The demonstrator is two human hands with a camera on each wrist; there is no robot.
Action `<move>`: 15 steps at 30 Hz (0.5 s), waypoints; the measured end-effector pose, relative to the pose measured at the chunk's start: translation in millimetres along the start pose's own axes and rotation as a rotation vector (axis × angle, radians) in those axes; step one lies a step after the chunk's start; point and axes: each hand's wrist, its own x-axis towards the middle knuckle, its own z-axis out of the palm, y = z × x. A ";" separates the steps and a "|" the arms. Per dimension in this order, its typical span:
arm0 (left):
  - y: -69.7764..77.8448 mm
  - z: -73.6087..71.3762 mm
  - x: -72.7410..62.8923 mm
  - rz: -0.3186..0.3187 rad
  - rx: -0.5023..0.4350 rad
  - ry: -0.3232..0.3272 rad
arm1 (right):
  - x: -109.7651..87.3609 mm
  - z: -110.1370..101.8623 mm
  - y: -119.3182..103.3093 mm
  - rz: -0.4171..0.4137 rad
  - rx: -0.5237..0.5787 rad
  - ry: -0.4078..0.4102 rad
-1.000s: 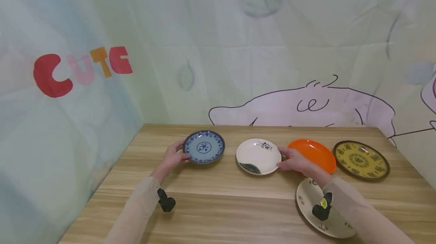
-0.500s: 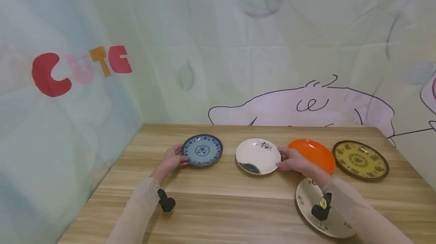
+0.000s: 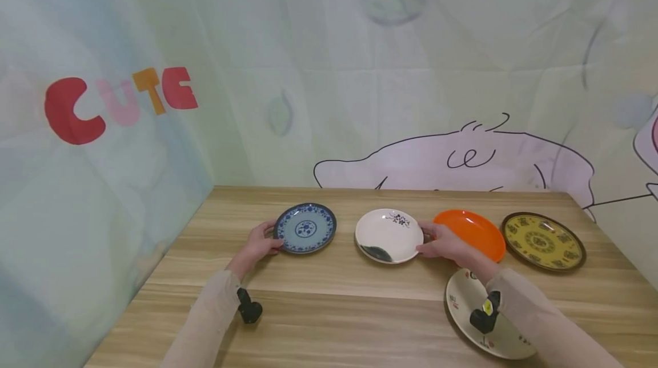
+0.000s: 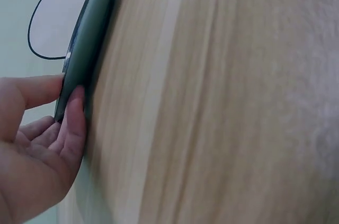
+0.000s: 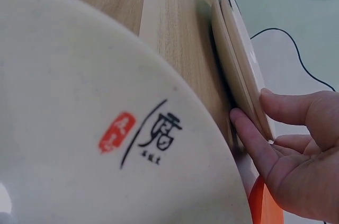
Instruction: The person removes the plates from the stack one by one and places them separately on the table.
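In the head view my left hand (image 3: 259,243) grips the left edge of a blue plate (image 3: 305,228) with a flower pattern and dark rim. The left wrist view shows the plate's dark green underside (image 4: 87,49) close to the wood, thumb and fingers on its edge. My right hand (image 3: 443,241) pinches the right edge of a white plate (image 3: 389,234) with a dark leaf and small flowers. Its side (image 5: 238,62) shows two layers in the right wrist view; whether these are two plates I cannot tell. A gap separates the blue and white plates.
An orange plate (image 3: 475,234) lies behind my right hand, partly covered by it. Right of it is a yellow plate (image 3: 545,242) with a brown rim. A cream plate (image 3: 465,311) with printed marks lies under my right forearm. A printed curtain (image 3: 288,71) hangs behind the wooden table (image 3: 329,322).
The blue plate, held by my left hand, has moved slightly left and down toward me since a second ago. My right hand and the white plate have stayed nearly still.
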 end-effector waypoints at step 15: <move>0.9 9.0 -0.7 0.028 0.033 -0.024 | 0.4 -0.1 -0.4 0.018 0.011 0.002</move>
